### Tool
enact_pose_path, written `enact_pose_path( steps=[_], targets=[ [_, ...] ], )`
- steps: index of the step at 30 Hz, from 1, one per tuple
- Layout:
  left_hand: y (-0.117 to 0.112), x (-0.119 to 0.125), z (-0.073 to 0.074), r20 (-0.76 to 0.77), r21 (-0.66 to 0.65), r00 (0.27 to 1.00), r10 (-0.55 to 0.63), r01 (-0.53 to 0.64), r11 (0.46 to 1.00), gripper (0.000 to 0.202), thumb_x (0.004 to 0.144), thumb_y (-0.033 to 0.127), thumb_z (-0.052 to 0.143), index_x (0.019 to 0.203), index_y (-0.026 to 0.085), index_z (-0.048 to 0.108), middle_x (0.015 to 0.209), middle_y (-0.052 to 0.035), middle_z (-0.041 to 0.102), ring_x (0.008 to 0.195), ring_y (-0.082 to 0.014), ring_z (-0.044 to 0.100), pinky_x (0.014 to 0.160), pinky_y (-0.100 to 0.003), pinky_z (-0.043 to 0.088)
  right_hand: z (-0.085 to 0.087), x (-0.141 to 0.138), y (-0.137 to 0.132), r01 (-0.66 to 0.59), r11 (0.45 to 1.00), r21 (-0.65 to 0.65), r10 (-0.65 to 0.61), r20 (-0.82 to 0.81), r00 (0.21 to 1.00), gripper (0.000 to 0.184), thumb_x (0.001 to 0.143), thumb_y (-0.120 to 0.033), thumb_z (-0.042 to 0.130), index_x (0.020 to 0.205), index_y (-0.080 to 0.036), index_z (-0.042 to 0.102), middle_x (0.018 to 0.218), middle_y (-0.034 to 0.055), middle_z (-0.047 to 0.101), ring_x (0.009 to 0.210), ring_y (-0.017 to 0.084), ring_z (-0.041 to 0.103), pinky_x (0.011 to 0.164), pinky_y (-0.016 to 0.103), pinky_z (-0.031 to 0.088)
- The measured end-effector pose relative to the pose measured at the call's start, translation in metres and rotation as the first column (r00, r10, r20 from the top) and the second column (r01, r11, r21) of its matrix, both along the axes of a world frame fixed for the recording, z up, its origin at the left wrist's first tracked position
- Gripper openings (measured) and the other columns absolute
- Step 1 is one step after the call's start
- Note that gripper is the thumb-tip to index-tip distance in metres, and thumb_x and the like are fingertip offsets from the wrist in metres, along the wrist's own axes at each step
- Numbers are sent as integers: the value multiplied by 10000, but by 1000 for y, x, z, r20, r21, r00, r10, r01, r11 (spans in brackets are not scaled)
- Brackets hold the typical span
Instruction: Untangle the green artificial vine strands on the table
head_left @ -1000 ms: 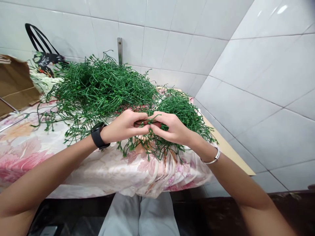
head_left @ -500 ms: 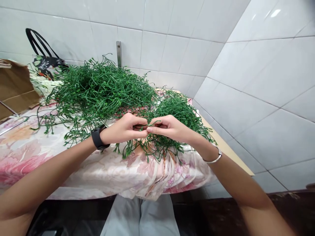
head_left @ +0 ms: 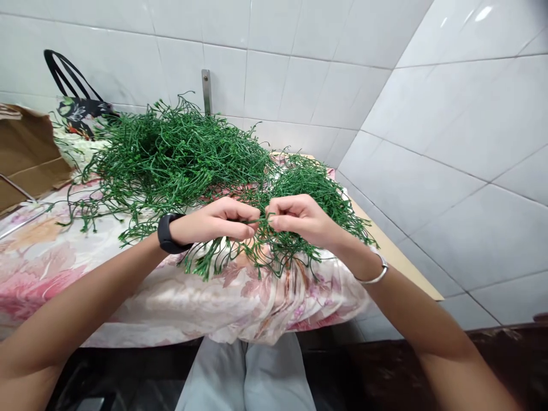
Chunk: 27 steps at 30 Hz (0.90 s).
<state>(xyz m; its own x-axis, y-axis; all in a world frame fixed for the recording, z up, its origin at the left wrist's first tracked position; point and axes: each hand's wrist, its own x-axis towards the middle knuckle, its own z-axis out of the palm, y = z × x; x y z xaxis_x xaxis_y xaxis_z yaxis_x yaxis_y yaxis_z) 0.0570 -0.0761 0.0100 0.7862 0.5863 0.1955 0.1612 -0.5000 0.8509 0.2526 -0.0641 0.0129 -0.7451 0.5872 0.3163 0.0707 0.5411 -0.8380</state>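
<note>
My left hand [head_left: 220,222] and my right hand [head_left: 299,220] meet over the near edge of a table, both closed in a pinch on a thin green sprig stem [head_left: 260,220] stretched between them. Green sprigs hang down below each hand. A big heap of green artificial sprigs [head_left: 171,154] lies behind my left hand, and a smaller pile [head_left: 319,191] lies behind my right hand. A black watch is on my left wrist, a silver bangle on my right.
A floral pink cloth [head_left: 55,262] covers the table, whose bare wooden edge [head_left: 398,257] shows at the right beside the tiled wall. A brown cardboard box [head_left: 25,154] and a black-handled patterned bag [head_left: 72,103] stand at the back left. My grey-trousered knees sit under the table.
My hands have drawn slightly apart, so a short length of green stem now shows between them. The sprigs under my left hand hang lower.
</note>
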Motion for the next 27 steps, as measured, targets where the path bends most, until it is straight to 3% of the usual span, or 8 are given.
enact_pose_path(
  steps=[3,7,11,13,17,21,23,27],
  targets=[
    [1,1,1,26,42,997,70,-71,997,199,782,232,501,619,138,436,588,40,334,545,-56,295,500,-206,240,3,5,6,95,988,119,-100,39,994,198,798,-262,517,676,-107,538,587,-30,426,542,39,359,493,188,280],
    [8,3,-5,96,4,972,215,-217,976,207,803,301,483,671,141,479,605,35,363,542,-58,317,496,-205,246,1,7,13,222,922,318,-255,67,965,196,805,-284,501,722,-115,556,618,-22,446,546,40,345,488,185,272],
    [13,6,-12,96,-69,971,218,-212,975,239,797,290,482,616,146,422,589,37,336,528,-57,309,487,-199,252,-1,6,11,255,841,477,-329,78,941,144,779,-219,491,674,-128,530,617,-21,468,550,44,366,504,180,297],
    [13,7,-15,73,-68,972,223,-218,974,282,809,317,463,594,152,384,584,38,298,523,-60,286,480,-204,241,-2,5,9,292,764,575,-408,80,909,110,756,-207,493,677,-137,523,634,-14,488,574,56,393,524,185,312],
    [13,11,-18,51,-24,973,227,-226,974,368,835,398,409,566,158,334,568,39,265,506,-64,242,464,-223,203,-4,3,7,312,543,779,-583,83,808,143,762,-234,467,666,-144,519,620,2,456,606,92,397,573,230,321],
    [12,14,-21,86,24,966,244,-247,969,383,831,418,422,565,152,347,559,46,245,507,-59,234,460,-218,189,-6,2,8,235,353,906,-574,12,819,181,788,-220,441,647,-143,525,637,25,431,649,125,380,620,269,333],
    [12,14,-22,128,19,955,267,-272,962,352,833,416,421,608,146,399,569,47,274,508,-54,261,456,-201,214,-7,1,9,198,336,921,-520,6,854,186,807,-204,428,668,-135,530,663,37,440,670,129,386,635,269,351],
    [12,14,-22,167,-68,950,264,-256,964,269,827,416,437,764,155,444,611,45,365,516,-53,355,462,-182,294,-9,2,11,137,421,897,-394,45,918,162,851,-201,410,788,-124,538,728,50,471,708,121,422,657,251,392]
  ],
)
